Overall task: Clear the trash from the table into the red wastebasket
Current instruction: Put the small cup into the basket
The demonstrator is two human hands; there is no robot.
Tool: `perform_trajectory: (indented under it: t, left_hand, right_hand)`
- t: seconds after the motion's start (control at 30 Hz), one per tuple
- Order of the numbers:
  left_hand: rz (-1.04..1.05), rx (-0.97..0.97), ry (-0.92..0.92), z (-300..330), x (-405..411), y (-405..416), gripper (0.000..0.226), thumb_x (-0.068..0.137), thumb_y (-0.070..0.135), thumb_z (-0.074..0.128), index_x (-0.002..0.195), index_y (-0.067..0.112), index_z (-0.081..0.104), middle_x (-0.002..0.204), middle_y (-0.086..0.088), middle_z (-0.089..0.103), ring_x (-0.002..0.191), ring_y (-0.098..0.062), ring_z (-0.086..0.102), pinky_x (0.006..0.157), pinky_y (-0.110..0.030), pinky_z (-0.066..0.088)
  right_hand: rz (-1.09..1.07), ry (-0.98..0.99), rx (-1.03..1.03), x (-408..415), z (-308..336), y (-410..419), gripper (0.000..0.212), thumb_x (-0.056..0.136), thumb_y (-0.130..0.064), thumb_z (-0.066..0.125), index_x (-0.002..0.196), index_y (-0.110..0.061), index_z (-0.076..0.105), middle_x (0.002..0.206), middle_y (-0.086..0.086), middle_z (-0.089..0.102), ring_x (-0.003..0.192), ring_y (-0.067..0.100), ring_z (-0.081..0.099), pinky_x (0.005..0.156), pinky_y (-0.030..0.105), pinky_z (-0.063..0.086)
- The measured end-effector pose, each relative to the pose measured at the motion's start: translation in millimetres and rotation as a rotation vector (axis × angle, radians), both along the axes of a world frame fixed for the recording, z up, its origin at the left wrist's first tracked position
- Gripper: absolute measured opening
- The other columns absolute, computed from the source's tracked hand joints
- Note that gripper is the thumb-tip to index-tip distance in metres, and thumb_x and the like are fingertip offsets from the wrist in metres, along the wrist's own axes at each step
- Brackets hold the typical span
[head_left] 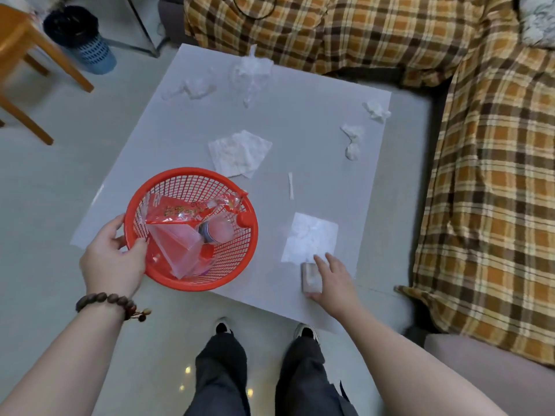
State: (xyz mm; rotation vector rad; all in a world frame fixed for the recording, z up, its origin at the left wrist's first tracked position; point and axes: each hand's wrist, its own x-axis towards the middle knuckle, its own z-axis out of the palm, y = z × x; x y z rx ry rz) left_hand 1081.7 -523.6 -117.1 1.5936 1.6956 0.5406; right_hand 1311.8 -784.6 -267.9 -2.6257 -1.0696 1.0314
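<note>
My left hand [112,259] grips the rim of the red wastebasket [237,259], held tilted at the table's near left corner. Inside it lie a red-printed plastic wrapper [180,213], a clear cup and a bottle with a red cap. My right hand [333,280] rests on a small pale packet [309,274] near the table's front edge, fingers curled around its right side. Just beyond it lies a flat white tissue [310,237]. Another flat tissue [238,153], a thin paper strip [290,181], crumpled tissues [353,141] [377,109] and clear plastic wraps [250,72] [195,87] are scattered on the white table [300,85].
A plaid-covered sofa [495,175] wraps around the table's far and right sides. A wooden chair [27,55] and a dark blue bin [81,40] stand on the floor at the far left. My legs and shoes [222,327] are just in front of the table.
</note>
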Motion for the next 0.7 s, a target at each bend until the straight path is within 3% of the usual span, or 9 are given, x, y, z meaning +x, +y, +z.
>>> perform_trajectory:
  t: [0.1, 0.23, 0.33, 0.43, 0.53, 0.63, 0.7]
  left_hand:
    - [0.033, -0.032, 0.015, -8, -3, -16, 0.048, 0.070, 0.028, 0.061, 0.111, 0.054, 0.057, 0.089, 0.003, 0.073, 0.082, -0.024, 0.073, 0.080, -0.050, 0.058]
    - [0.088, -0.084, 0.021, -18, -13, -30, 0.048, 0.061, 0.040, 0.060, 0.105, 0.061, 0.060, 0.094, 0.001, 0.075, 0.082, -0.027, 0.074, 0.080, -0.054, 0.057]
    - [0.099, -0.077, 0.028, -19, -15, -39, 0.049, 0.064, 0.036, 0.060, 0.104, 0.064, 0.059, 0.094, 0.002, 0.075, 0.081, -0.026, 0.074, 0.080, -0.053, 0.058]
    - [0.094, -0.059, 0.006, -13, -13, -48, 0.047, 0.069, 0.027, 0.059, 0.108, 0.054, 0.057, 0.093, -0.002, 0.074, 0.079, -0.025, 0.073, 0.077, -0.046, 0.059]
    - [0.074, -0.013, 0.026, -4, -9, -56, 0.049, 0.079, 0.017, 0.062, 0.123, 0.040, 0.060, 0.088, -0.003, 0.073, 0.073, -0.006, 0.069, 0.062, -0.020, 0.053]
    - [0.040, 0.013, 0.016, 7, -3, -63, 0.047, 0.083, 0.010, 0.063, 0.127, 0.026, 0.062, 0.088, -0.006, 0.073, 0.070, -0.003, 0.065, 0.064, -0.021, 0.047]
    - [0.024, 0.019, -0.013, 17, 2, -68, 0.044, 0.084, 0.008, 0.064, 0.124, 0.025, 0.064, 0.084, -0.006, 0.072, 0.066, -0.002, 0.063, 0.057, -0.014, 0.045]
  right_hand:
    - [0.100, -0.003, -0.025, 1, -24, 3, 0.080, 0.085, -0.035, 0.062, 0.148, -0.019, 0.015, 0.158, 0.009, 0.014, 0.146, 0.026, 0.011, 0.119, 0.038, 0.013]
    - [0.081, -0.109, 0.074, -6, -46, 7, 0.049, 0.096, -0.031, 0.038, 0.142, -0.017, 0.030, 0.141, 0.010, 0.042, 0.132, 0.026, 0.035, 0.109, 0.035, 0.028]
    - [0.042, -0.050, 0.100, -2, -46, 9, 0.060, 0.088, -0.030, 0.051, 0.142, -0.015, 0.030, 0.135, 0.009, 0.046, 0.124, 0.029, 0.040, 0.103, 0.033, 0.033]
    - [-0.049, 0.003, 0.209, 5, -24, 15, 0.075, 0.079, -0.032, 0.064, 0.143, -0.017, 0.029, 0.133, 0.008, 0.046, 0.120, 0.028, 0.041, 0.099, 0.032, 0.035]
    - [-0.185, 0.047, 0.396, 13, 22, 28, 0.080, 0.076, -0.036, 0.070, 0.143, -0.022, 0.027, 0.138, 0.006, 0.041, 0.127, 0.025, 0.036, 0.102, 0.035, 0.036]
    - [-0.248, 0.042, 0.629, 16, 84, 44, 0.082, 0.073, -0.038, 0.073, 0.141, -0.030, 0.028, 0.137, -0.002, 0.041, 0.127, 0.015, 0.034, 0.097, 0.029, 0.036]
    - [-0.218, 0.050, 0.763, 9, 128, 56, 0.082, 0.071, -0.043, 0.074, 0.138, -0.032, 0.029, 0.131, -0.006, 0.043, 0.121, 0.009, 0.036, 0.093, 0.019, 0.032]
